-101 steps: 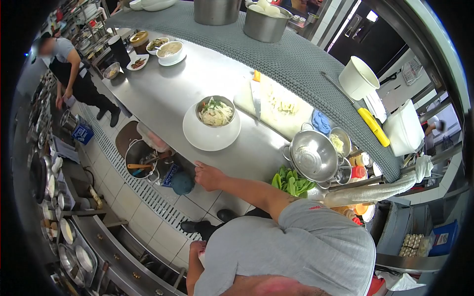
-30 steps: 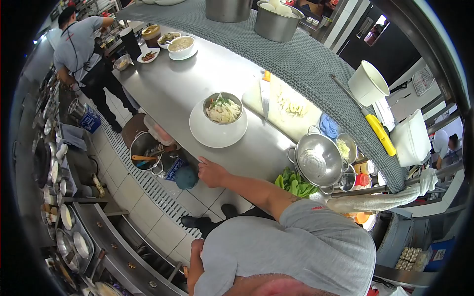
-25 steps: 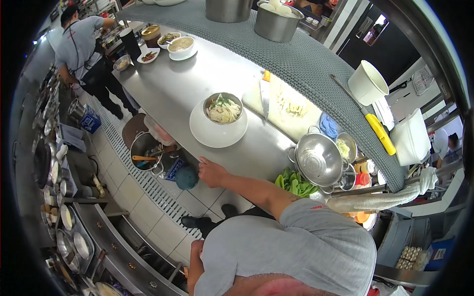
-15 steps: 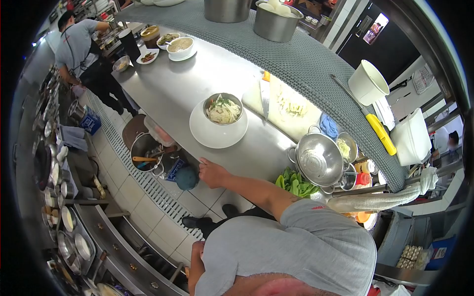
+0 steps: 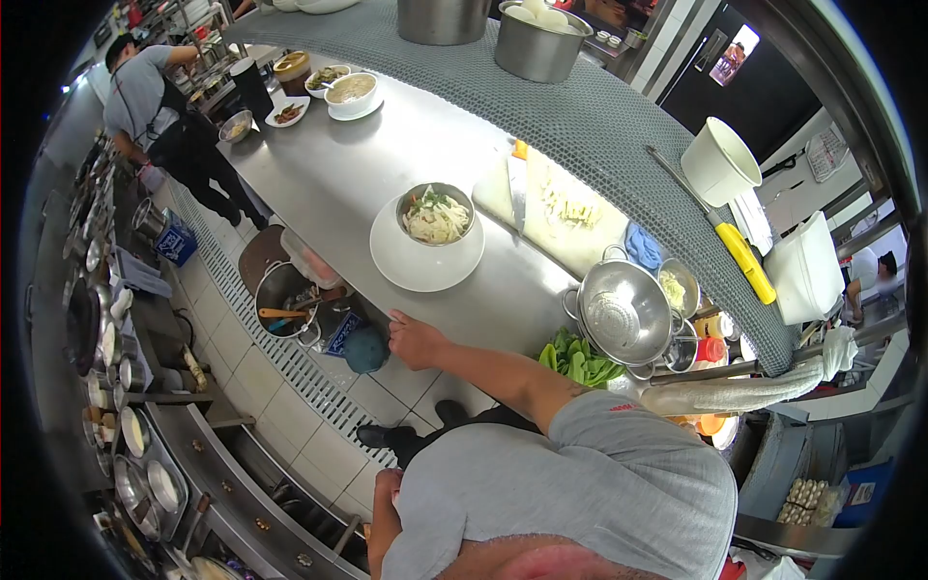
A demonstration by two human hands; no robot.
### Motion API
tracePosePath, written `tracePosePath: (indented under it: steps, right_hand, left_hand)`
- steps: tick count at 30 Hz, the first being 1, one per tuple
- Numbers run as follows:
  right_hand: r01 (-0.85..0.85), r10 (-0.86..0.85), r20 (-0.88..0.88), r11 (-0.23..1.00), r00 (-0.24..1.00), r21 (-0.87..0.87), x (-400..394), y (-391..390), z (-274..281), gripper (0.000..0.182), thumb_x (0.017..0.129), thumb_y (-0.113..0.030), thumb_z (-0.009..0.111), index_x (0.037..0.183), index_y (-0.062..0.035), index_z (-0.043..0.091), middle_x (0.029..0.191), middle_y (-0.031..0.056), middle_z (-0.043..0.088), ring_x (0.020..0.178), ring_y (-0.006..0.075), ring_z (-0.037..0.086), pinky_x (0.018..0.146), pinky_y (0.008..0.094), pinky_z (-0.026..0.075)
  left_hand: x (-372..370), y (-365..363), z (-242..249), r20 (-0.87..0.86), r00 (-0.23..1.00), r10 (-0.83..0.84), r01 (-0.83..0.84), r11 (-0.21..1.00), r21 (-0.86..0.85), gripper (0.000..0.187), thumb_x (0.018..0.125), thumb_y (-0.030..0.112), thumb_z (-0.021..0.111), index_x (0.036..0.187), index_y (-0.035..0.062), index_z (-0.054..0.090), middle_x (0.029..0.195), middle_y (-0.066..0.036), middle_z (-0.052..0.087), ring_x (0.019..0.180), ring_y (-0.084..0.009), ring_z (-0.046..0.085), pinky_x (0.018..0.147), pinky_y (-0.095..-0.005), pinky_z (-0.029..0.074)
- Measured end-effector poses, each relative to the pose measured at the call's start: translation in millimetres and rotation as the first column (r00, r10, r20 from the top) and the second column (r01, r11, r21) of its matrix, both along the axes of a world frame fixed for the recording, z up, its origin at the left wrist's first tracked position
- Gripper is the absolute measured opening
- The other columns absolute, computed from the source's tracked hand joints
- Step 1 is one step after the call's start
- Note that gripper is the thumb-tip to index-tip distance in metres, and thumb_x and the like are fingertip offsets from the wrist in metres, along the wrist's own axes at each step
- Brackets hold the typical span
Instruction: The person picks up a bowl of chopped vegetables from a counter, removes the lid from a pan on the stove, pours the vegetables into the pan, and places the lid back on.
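My right hand (image 5: 418, 340) rests at the near edge of the steel counter (image 5: 333, 184), its fingers loosely curled, with nothing visible in them. Close to it on the counter sits a white plate (image 5: 416, 271), and on that a metal bowl (image 5: 468, 215) of shredded pale vegetables (image 5: 437, 215) topped with chopped green herbs. My left hand (image 5: 389, 483) hangs low beside my body, mostly hidden by my shirt, so its fingers do not show clearly. Leafy greens (image 5: 580, 358) lie nearer my right forearm.
A knife (image 5: 518, 193) lies by a cutting board (image 5: 498, 188) with chopped vegetables. Steel colanders (image 5: 628, 319) stand at the right. A shelf (image 5: 619, 116) overhangs the counter. A pot (image 5: 280, 290) with utensils stands below. A co-worker (image 5: 155, 106) stands at the far left.
My hands and the plated bowl stay practically still. The co-worker at the far left has shifted slightly left, and another person shows more at the far right.
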State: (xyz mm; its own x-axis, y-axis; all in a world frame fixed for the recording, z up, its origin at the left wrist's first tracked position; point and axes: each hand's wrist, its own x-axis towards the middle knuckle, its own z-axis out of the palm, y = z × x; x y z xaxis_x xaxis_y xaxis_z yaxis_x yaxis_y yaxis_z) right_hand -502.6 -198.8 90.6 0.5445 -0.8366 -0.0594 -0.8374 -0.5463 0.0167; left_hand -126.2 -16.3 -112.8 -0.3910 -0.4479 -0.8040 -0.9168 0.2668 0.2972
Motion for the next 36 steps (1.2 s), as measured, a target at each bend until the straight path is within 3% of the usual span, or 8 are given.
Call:
tracePosePath:
  steps: [9, 24, 26, 30, 32, 34, 35, 36]
  right_hand:
    - [-0.004, 0.004, -0.030, 1.000, 1.000, 0.006, 1, 1, 10, 0.019, 0.080, -0.020, 0.061, 0.085, -0.0098, 0.076, 0.092, 0.0049, 0.070, 0.109, 0.0212, 0.058, 0.122, 0.0435, 0.019]
    - [0.012, -0.012, -0.011, 0.999, 1.000, 0.052, 1, 2, 12, 0.019, 0.078, -0.019, 0.063, 0.086, -0.0077, 0.076, 0.094, 0.0065, 0.070, 0.112, 0.0220, 0.057, 0.124, 0.0439, 0.017]
    - [0.016, -0.015, -0.008, 0.998, 1.000, 0.054, 1, 3, 15, 0.019, 0.078, -0.018, 0.063, 0.086, -0.0076, 0.076, 0.094, 0.0066, 0.070, 0.112, 0.0218, 0.057, 0.124, 0.0435, 0.017]
    - [0.014, -0.014, -0.010, 0.999, 1.000, 0.042, 1, 2, 10, 0.019, 0.077, -0.019, 0.063, 0.085, -0.0078, 0.076, 0.094, 0.0068, 0.071, 0.111, 0.0215, 0.057, 0.123, 0.0431, 0.017]
    - [0.011, -0.011, -0.011, 1.000, 1.000, 0.027, 1, 3, 10, 0.018, 0.077, -0.019, 0.063, 0.085, -0.0085, 0.076, 0.093, 0.0068, 0.071, 0.110, 0.0214, 0.057, 0.123, 0.0429, 0.017]
    - [0.016, -0.016, -0.025, 1.000, 1.000, 0.016, 1, 3, 12, 0.018, 0.077, -0.019, 0.063, 0.084, -0.0094, 0.076, 0.092, 0.0065, 0.071, 0.110, 0.0213, 0.057, 0.123, 0.0432, 0.017]
    - [0.017, -0.016, -0.031, 1.000, 0.999, 0.014, 2, 4, 12, 0.018, 0.077, -0.020, 0.063, 0.084, -0.0098, 0.076, 0.092, 0.0064, 0.071, 0.110, 0.0213, 0.057, 0.123, 0.0433, 0.018]
    - [0.015, -0.014, -0.023, 0.999, 1.000, 0.030, 2, 5, 14, 0.018, 0.077, -0.020, 0.063, 0.084, -0.0101, 0.076, 0.092, 0.0062, 0.071, 0.110, 0.0213, 0.057, 0.123, 0.0434, 0.018]
  left_hand:
    - [7, 5, -17, 0.002, 0.995, -0.100, 0.100, 0.992, -0.075, 0.026, 0.074, 0.033, 0.065, 0.092, 0.0184, 0.076, 0.090, -0.007, 0.075, 0.088, -0.0278, 0.072, 0.072, -0.0412, 0.058]
    - [18, 10, -27, -0.111, 0.994, -0.011, -0.007, 0.986, -0.167, 0.018, 0.067, 0.026, 0.067, 0.080, 0.0147, 0.071, 0.087, -0.009, 0.074, 0.082, -0.0306, 0.071, 0.065, -0.0414, 0.057]
    - [15, 7, -23, -0.025, 0.992, -0.127, 0.122, 0.981, -0.152, 0.020, 0.066, 0.027, 0.067, 0.080, 0.0142, 0.071, 0.088, -0.008, 0.074, 0.083, -0.0303, 0.071, 0.066, -0.0411, 0.057]
    - [27, 10, -38, -0.171, 0.956, -0.237, 0.182, 0.941, -0.285, 0.017, 0.074, 0.027, 0.067, 0.082, 0.0121, 0.068, 0.085, -0.007, 0.073, 0.073, -0.0277, 0.070, 0.060, -0.0406, 0.056]
    - [22, 2, -20, -0.288, 0.933, 0.217, -0.218, 0.976, 0.031, 0.017, 0.082, 0.025, 0.066, 0.090, 0.0101, 0.067, 0.084, -0.006, 0.071, 0.066, -0.0228, 0.066, 0.056, -0.0378, 0.054]
    - [12, -18, 6, -0.238, 0.640, 0.731, -0.646, 0.679, 0.347, 0.017, 0.089, 0.021, 0.065, 0.100, 0.0071, 0.066, 0.081, -0.004, 0.068, 0.060, -0.0167, 0.061, 0.051, -0.0336, 0.051]
    - [2, -32, 21, -0.134, 0.350, 0.927, -0.803, 0.371, 0.466, 0.018, 0.093, 0.018, 0.064, 0.105, 0.0051, 0.065, 0.079, -0.004, 0.066, 0.057, -0.0130, 0.058, 0.049, -0.0308, 0.049]
    - [0, -54, 30, -0.219, 0.376, 0.900, -0.781, 0.435, 0.447, 0.023, 0.092, 0.018, 0.067, 0.109, 0.0039, 0.064, 0.078, -0.004, 0.065, 0.056, -0.0126, 0.058, 0.048, -0.0297, 0.048]
